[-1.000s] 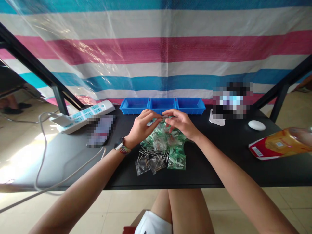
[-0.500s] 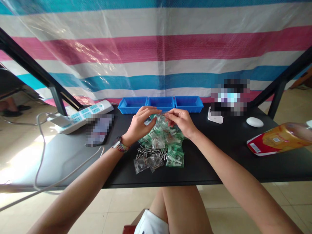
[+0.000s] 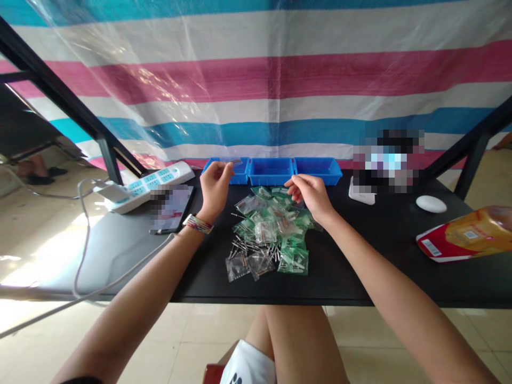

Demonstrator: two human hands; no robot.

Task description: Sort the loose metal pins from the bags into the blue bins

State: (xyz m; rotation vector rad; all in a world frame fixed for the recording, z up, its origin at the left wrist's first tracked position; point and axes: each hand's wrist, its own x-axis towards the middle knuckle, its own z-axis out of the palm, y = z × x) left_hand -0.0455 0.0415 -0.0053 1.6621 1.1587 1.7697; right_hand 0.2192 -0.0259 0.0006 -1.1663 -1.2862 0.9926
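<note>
Pinched between thumb and fingers of my left hand is a small clear plastic bag with thin dark pieces in it, held above the left blue bin. My right hand hovers over the far right of the pile, its fingers curled together; what they hold, if anything, I cannot make out. Below the hands lies a heap of small green plastic bags and clear bags with metal pieces inside. Loose silvery rivet-like pins lie at the heap's near left.
Left of the heap are a phone, a white power strip and a grey cable. To the right stand a white box, a white oval case and a lying drink bottle. A middle bin and right bin line the back.
My left hand has moved away from the right hand, left and up, carrying the small clear bag to the left bin. My right hand stays over the heap. The view has shifted slightly.
</note>
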